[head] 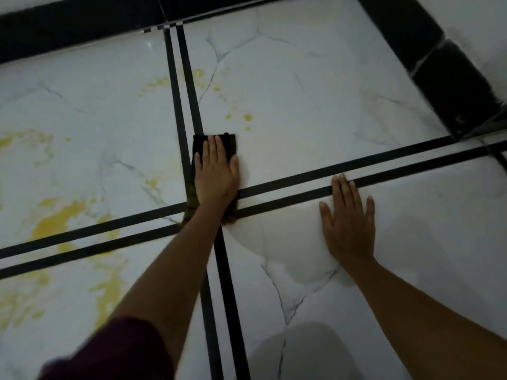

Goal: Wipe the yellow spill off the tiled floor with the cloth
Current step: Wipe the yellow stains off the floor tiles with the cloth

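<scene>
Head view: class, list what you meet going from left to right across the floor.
Large yellow spill → left hand pressing the dark cloth → right hand flat on the tiled floor.

Well beyond the left hand (215, 171): a glossy black skirting band (68, 31) running across the far edge. Up and to the right of the right hand (348, 223): a second black skirting run (450, 86), slanting, crossed by a pale joint, with grainy white wall (480, 20) behind it.
</scene>
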